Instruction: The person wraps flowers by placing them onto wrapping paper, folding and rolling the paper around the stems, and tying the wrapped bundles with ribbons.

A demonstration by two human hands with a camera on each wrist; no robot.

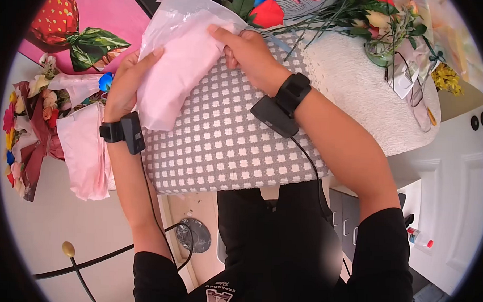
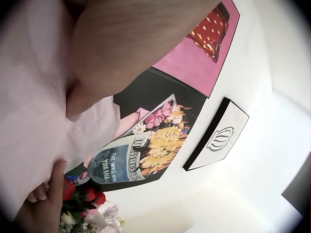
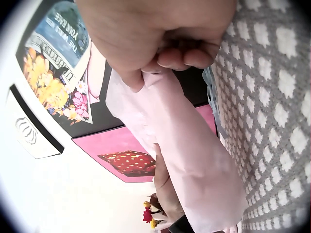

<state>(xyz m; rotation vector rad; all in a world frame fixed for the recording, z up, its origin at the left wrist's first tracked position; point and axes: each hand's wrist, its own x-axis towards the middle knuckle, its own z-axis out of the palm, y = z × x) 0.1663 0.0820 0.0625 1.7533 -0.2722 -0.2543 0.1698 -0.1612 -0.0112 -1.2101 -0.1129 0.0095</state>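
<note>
Both hands hold one folded piece of pink wrapping paper [image 1: 175,69] with a translucent whitish sheet at its far end, raised over the checked cloth. The left hand [image 1: 126,83] grips its left side, thumb on top. At the upper right edge, the right hand [image 1: 255,55] pinches it with the thumb on top and the other fingers curled beneath. The right wrist view shows the paper [image 3: 180,141] hanging as a loose roll from the right hand [image 3: 160,39]. In the left wrist view, the left hand [image 2: 121,48] covers part of the paper [image 2: 29,111].
A grey-and-white checked cloth [image 1: 220,145] covers the table front. More pink paper [image 1: 84,156] hangs at the left edge, beside a flower bouquet [image 1: 32,127]. Green stems [image 1: 320,20], a red rose [image 1: 267,13] and a glass vase [image 1: 378,52] lie toward the back right.
</note>
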